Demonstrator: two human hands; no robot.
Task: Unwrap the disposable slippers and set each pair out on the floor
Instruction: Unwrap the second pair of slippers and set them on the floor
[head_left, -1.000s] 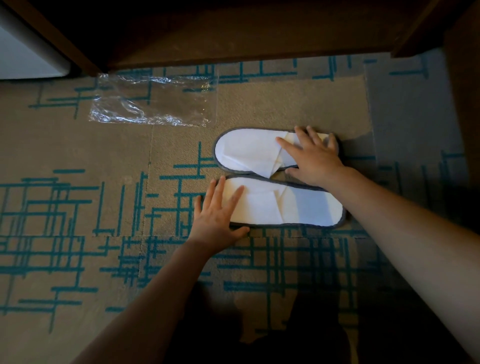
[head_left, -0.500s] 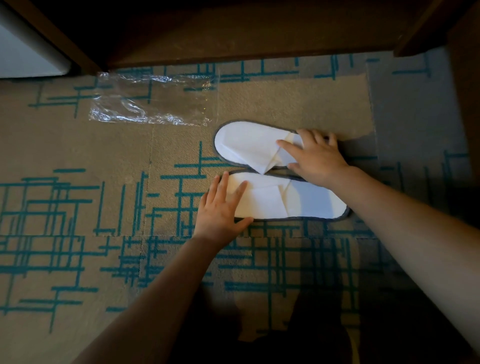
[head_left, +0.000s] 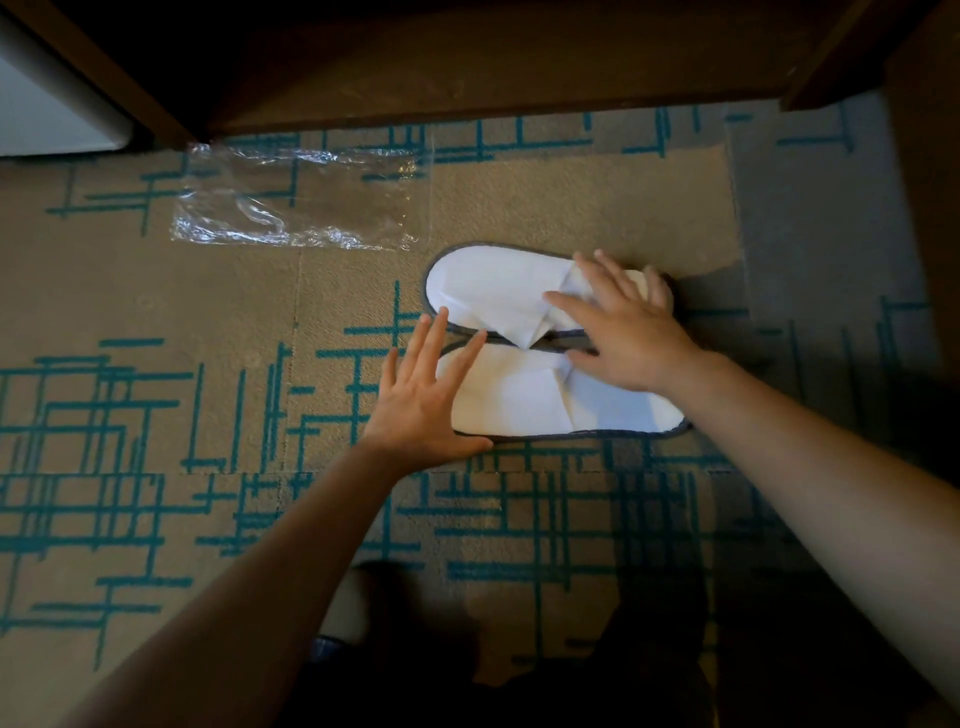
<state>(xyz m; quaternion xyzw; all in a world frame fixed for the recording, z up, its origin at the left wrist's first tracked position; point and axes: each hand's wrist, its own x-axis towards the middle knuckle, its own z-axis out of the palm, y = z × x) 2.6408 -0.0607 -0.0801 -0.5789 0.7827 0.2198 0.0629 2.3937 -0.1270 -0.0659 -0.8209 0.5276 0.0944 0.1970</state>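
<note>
Two white disposable slippers with grey edging lie flat side by side on the carpet, toes to the left. The far slipper (head_left: 493, 288) touches the near slipper (head_left: 519, 402) along its long edge. My left hand (head_left: 423, 400) lies flat with fingers spread on the toe end of the near slipper. My right hand (head_left: 623, 332) rests open across the heel ends of both slippers, pressing down on them. An empty clear plastic wrapper (head_left: 301, 200) lies flat on the carpet to the upper left of the pair.
Beige carpet (head_left: 156, 312) with teal line pattern covers the floor. Dark wooden furniture (head_left: 467, 57) overhangs at the top, with a post at the upper right. A white object (head_left: 47, 109) sits at the upper left. My legs cast shadow at the bottom.
Both slippers slid slightly together and the pair shifted a little. My left hand moved further onto the near slipper's toe; my right hand stayed on the heels.
</note>
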